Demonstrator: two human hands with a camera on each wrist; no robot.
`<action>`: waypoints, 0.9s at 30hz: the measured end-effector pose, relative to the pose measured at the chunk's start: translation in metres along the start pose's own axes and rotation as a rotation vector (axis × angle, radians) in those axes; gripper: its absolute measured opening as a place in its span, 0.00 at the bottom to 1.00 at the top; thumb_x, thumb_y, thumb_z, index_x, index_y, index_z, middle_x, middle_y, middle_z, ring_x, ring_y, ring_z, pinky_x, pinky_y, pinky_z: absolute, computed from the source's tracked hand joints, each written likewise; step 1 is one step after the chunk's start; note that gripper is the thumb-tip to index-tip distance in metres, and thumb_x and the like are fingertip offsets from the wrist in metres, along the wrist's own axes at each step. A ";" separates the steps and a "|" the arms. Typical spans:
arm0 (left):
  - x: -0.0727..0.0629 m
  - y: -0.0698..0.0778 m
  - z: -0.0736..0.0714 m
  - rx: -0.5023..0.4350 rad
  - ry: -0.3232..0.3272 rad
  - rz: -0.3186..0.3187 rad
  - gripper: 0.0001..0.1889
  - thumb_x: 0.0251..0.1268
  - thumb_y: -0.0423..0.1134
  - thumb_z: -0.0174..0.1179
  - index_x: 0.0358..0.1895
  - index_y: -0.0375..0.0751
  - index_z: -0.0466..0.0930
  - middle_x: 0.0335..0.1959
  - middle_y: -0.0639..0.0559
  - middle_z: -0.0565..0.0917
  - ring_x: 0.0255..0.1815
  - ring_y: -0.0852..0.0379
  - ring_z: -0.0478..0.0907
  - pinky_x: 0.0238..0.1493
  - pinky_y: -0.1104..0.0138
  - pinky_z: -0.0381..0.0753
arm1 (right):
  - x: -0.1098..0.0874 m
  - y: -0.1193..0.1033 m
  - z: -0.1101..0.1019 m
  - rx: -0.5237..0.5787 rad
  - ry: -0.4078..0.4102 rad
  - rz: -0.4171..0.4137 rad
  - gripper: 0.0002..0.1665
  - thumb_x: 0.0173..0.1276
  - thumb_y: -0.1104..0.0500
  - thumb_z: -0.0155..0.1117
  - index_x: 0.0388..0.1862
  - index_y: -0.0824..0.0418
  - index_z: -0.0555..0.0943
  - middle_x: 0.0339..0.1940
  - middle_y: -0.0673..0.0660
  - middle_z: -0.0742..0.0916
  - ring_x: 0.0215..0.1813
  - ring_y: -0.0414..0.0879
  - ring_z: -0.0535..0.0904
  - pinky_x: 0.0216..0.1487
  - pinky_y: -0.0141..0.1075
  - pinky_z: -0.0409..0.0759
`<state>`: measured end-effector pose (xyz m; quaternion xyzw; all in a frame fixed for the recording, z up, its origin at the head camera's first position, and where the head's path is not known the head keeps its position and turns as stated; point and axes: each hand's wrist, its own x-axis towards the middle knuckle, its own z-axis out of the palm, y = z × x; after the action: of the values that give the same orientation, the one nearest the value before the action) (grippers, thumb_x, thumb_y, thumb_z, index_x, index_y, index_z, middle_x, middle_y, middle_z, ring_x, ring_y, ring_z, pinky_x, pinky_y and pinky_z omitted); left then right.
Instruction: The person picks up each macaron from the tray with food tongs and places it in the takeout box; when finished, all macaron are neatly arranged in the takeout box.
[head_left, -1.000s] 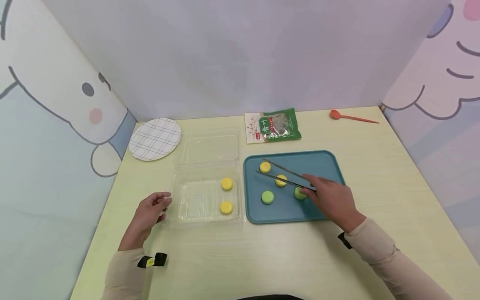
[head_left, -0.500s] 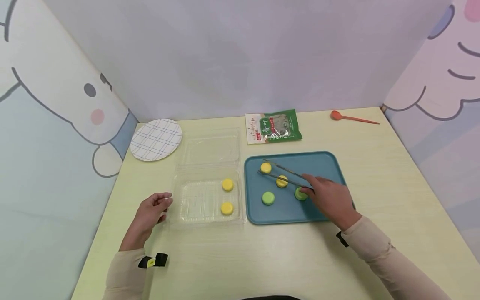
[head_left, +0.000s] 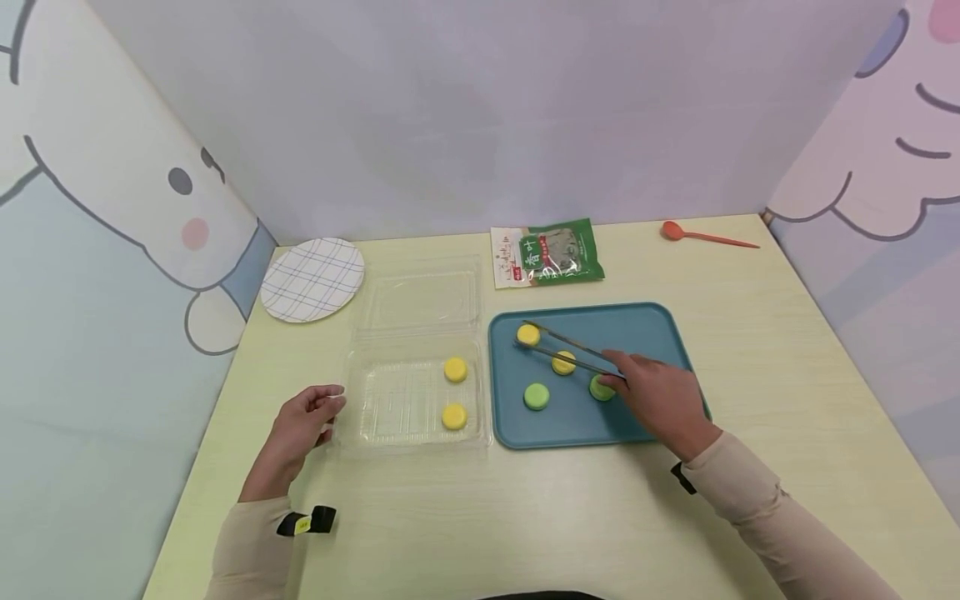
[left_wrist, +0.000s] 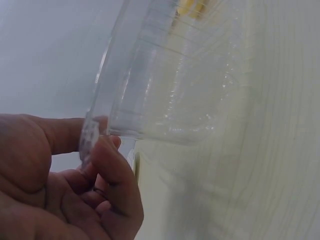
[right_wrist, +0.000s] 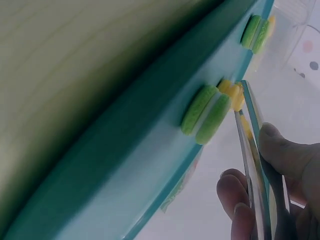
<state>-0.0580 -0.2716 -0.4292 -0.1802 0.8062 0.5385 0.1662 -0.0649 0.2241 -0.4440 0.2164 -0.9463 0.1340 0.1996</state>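
My left hand (head_left: 303, 429) pinches the left rim of a clear hinged plastic container (left_wrist: 165, 75), its lid lying back. Two yellow macarons sit on the right side inside it, the nearer yellow macaron (head_left: 453, 417) close to the front. In my right hand (head_left: 663, 400) is a pair of metal tongs (right_wrist: 255, 165), held over the blue tray (head_left: 652, 321). The tong tips stand on either side of the far-left yellow macaron (head_left: 528, 335). Another yellow macaron (head_left: 563, 362) lies beneath the tongs' arms. On the tray are also a green macaron (head_left: 536, 397) and a second green macaron (right_wrist: 206, 114) near my fingers.
A white checked plate (head_left: 312, 280) lies at the back left. Behind the tray is a green and white food packet (head_left: 547, 253). A red spoon (head_left: 708, 236) rests at the back right. Printed walls border the table (head_left: 480, 517) at the back and sides.
The far-left yellow macaron has shifted slightly left on the tray, with the tong tips at it. My left hand keeps its place on the container's rim.
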 end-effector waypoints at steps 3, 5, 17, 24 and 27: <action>0.000 0.000 0.000 -0.001 0.002 -0.002 0.22 0.79 0.42 0.54 0.67 0.31 0.69 0.39 0.51 0.74 0.41 0.53 0.72 0.36 0.67 0.77 | 0.002 -0.002 -0.002 0.008 0.008 -0.014 0.28 0.55 0.52 0.79 0.54 0.58 0.83 0.22 0.53 0.85 0.15 0.45 0.74 0.12 0.34 0.58; -0.001 0.000 0.000 0.000 0.003 -0.005 0.22 0.79 0.42 0.54 0.67 0.31 0.69 0.39 0.52 0.74 0.41 0.53 0.72 0.36 0.67 0.77 | 0.003 -0.003 -0.003 0.012 0.017 -0.026 0.26 0.62 0.47 0.75 0.54 0.58 0.83 0.21 0.53 0.85 0.15 0.44 0.73 0.12 0.34 0.58; 0.001 -0.001 0.000 0.003 0.000 -0.005 0.23 0.79 0.43 0.55 0.67 0.33 0.69 0.40 0.52 0.74 0.41 0.54 0.72 0.36 0.67 0.77 | 0.012 -0.015 -0.009 0.078 0.069 -0.112 0.38 0.77 0.32 0.39 0.56 0.59 0.82 0.31 0.58 0.89 0.20 0.47 0.81 0.14 0.33 0.64; 0.002 -0.001 0.000 0.003 -0.002 0.001 0.23 0.79 0.44 0.55 0.67 0.33 0.69 0.41 0.51 0.75 0.41 0.54 0.73 0.36 0.67 0.77 | 0.020 -0.024 -0.011 0.101 0.052 -0.149 0.36 0.76 0.34 0.43 0.57 0.60 0.82 0.33 0.57 0.90 0.23 0.46 0.83 0.16 0.36 0.71; 0.002 -0.001 0.000 0.003 -0.001 0.003 0.23 0.79 0.45 0.55 0.67 0.33 0.69 0.41 0.50 0.75 0.41 0.54 0.73 0.36 0.67 0.77 | 0.025 -0.030 -0.013 0.103 0.035 -0.159 0.36 0.76 0.34 0.42 0.57 0.59 0.82 0.33 0.57 0.90 0.24 0.46 0.83 0.17 0.37 0.72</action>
<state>-0.0590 -0.2724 -0.4312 -0.1786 0.8072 0.5375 0.1661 -0.0678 0.1938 -0.4167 0.2982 -0.9144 0.1700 0.2147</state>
